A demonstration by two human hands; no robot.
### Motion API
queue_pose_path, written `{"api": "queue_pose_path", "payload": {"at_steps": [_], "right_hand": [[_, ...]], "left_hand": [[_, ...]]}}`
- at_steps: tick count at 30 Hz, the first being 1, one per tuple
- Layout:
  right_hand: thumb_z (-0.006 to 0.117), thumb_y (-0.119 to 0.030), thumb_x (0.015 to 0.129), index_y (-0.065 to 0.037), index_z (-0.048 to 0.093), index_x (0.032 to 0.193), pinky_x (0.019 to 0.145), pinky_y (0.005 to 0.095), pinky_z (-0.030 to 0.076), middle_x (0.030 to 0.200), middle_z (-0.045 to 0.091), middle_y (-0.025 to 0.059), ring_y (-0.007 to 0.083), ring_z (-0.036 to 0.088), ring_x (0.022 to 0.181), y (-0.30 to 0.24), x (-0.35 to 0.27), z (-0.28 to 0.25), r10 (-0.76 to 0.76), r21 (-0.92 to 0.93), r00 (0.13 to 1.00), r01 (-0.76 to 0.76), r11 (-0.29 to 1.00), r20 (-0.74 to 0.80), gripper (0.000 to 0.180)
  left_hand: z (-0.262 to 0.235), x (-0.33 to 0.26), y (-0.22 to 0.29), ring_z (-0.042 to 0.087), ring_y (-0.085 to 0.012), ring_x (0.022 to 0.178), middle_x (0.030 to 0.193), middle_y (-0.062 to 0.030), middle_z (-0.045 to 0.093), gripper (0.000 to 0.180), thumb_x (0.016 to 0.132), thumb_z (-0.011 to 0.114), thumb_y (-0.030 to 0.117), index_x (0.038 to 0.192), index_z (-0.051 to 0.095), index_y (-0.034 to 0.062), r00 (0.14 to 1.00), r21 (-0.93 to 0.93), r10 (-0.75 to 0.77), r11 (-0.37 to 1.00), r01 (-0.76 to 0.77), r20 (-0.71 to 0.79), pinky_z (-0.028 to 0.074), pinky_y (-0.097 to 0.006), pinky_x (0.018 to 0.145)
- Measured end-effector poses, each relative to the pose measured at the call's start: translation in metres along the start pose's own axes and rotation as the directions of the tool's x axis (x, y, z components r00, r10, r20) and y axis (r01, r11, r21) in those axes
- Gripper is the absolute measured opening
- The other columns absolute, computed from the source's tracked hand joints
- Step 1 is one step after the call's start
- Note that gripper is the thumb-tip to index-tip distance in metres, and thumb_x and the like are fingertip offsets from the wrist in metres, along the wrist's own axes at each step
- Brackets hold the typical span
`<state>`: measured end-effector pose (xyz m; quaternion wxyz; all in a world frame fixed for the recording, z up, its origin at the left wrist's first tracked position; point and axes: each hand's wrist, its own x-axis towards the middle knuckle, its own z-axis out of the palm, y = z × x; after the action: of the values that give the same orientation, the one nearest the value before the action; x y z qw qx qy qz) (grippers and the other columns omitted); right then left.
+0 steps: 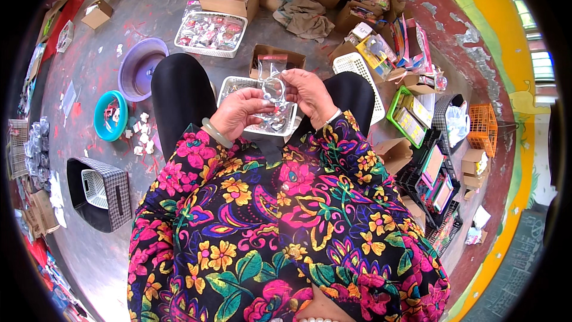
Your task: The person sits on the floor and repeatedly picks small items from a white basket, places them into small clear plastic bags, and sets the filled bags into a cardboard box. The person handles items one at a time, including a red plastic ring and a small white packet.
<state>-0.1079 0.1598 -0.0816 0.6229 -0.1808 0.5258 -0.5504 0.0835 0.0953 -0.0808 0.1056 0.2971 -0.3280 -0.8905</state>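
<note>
Fingers of both hands are pinched shut on one small clear plastic packet (273,88), which is held upright between them above the lap. Left hand (241,112) rises from the lower left, wrist bent inward, thumb and forefinger closed on the packet's lower left edge; a pale green bangle (215,132) sits on that wrist. Right hand (308,92) comes in from the lower right, slightly higher than the left, knuckles turned up, fingertips clamped on the packet's upper right corner. Contents of the packet cannot be made out beyond something pale and curved. Directly beneath the hands a white perforated tray (233,86) rests across the knees, holding more clear packets. Just beyond the tray stands an open brown cardboard box (291,58). Further off on the floor sits a white basket (210,33) of red-and-clear packets; to the left, a purple basin (138,67) and a teal bowl (107,116).
</note>
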Motion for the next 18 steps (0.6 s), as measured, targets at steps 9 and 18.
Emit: {"api": "queue_pose_path", "payload": {"at_steps": [9,18], "right_hand": [[0.059,-0.021,0.085,-0.006,0.06,0.091,0.058,0.0202,0.043,0.078,0.063,0.0017,0.0088,0.058,0.068,-0.002,-0.002,0.006,0.01,-0.049,0.997,-0.006,0.999,0.083,0.016],[0.064,-0.013,0.081,-0.003,0.06,0.092,0.06,0.018,0.044,0.081,0.062,0.0005,0.0063,0.056,0.068,0.001,-0.002,0.005,-0.04,-0.122,0.99,0.057,0.991,0.137,0.015]], "left_hand": [[0.0,0.002,-0.005,0.061,-0.0108,0.079,0.087,-0.0004,0.063,0.006,0.084,0.059,0.013,0.085,0.053,0.0116,0.988,0.103,0.067,0.993,-0.053,-0.138,0.044,-0.023,0.059],[0.002,0.002,-0.004,0.063,-0.0128,0.079,0.094,-0.0025,0.063,0.015,0.086,0.054,0.013,0.1,0.056,0.0072,0.993,0.08,0.088,0.993,-0.081,-0.084,0.049,-0.023,0.061]]}}
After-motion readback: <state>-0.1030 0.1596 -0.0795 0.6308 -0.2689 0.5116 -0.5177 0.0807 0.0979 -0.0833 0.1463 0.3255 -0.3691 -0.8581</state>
